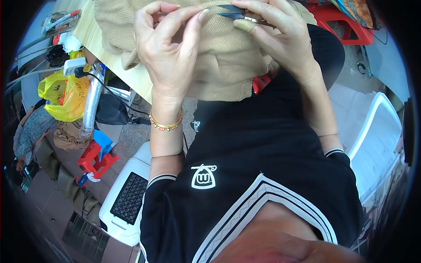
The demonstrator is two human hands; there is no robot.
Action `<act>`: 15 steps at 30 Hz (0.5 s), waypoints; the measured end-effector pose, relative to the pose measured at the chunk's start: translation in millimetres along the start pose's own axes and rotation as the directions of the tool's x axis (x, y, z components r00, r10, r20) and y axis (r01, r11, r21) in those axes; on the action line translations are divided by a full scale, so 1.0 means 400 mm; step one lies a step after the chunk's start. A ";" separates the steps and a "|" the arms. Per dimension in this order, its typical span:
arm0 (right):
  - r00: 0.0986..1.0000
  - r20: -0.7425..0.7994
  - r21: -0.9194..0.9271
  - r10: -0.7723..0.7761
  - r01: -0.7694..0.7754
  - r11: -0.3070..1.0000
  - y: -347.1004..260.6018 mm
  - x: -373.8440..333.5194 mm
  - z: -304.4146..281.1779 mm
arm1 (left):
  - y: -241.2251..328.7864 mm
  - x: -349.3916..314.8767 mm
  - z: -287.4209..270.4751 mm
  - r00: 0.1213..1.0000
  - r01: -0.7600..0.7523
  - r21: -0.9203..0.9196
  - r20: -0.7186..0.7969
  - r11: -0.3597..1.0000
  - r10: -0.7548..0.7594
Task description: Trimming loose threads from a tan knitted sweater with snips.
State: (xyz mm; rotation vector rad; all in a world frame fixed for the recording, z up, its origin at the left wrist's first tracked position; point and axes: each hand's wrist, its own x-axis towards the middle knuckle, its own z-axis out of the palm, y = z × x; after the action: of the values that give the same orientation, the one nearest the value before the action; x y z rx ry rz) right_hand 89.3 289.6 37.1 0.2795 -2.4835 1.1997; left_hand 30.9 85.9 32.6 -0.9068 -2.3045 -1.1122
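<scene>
My left hand (169,50) is in a pinch, thumb and forefinger pressed together over the beige knitted cloth (223,72). Whatever lies between those fingertips is too small to make out. In my right hand (285,37) are small thread snips (239,14), their two dark pointed blades apart and aimed at the left fingertips. A yellowish cover (244,25) wraps the right thumb. The cloth spreads over the table edge and hangs toward my lap, in folds beneath both hands.
The pale wooden table (131,81) reaches to the left. Beyond it are a yellow plastic bag (72,94), a black cable (107,90) and a small red stool (94,160). A white appliance (125,197) stands at my left, a red stool (337,22) at far right. Another person (33,131) is at far left.
</scene>
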 end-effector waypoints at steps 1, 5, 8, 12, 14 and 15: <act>0.936 -0.224 0.138 -0.272 0.307 0.942 0.066 0.011 0.048 | 0.005 -0.002 0.005 1.000 -0.001 -0.013 -0.002 1.000 0.001; 0.986 -0.003 -0.018 -0.164 0.164 0.986 -0.034 0.008 -0.002 | -0.010 -0.028 -0.011 0.977 0.174 -0.217 -0.083 0.961 -0.195; 0.972 -0.027 -0.031 -0.235 0.234 0.972 -0.046 0.024 0.010 | -0.018 -0.033 -0.010 0.954 0.220 -0.400 -0.102 0.890 -0.282; 0.978 0.013 -0.119 -0.207 0.207 0.971 -0.053 0.035 0.020 | -0.027 -0.036 -0.007 0.955 0.203 -0.403 -0.122 0.893 -0.272; 0.966 0.020 -0.199 -0.259 0.258 0.946 -0.052 0.039 0.023 | -0.027 -0.035 -0.005 0.955 0.200 -0.434 -0.112 0.878 -0.273; 0.965 0.022 -0.197 -0.259 0.259 0.946 -0.028 0.043 0.044 | -0.030 -0.035 -0.003 0.955 0.202 -0.433 -0.113 0.879 -0.275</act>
State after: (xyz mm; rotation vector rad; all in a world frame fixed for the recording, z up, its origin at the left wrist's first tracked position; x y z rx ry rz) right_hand 73.0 268.6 42.0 0.5294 -2.4455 0.8394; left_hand 32.2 74.1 18.4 -0.6392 -2.1113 -1.7678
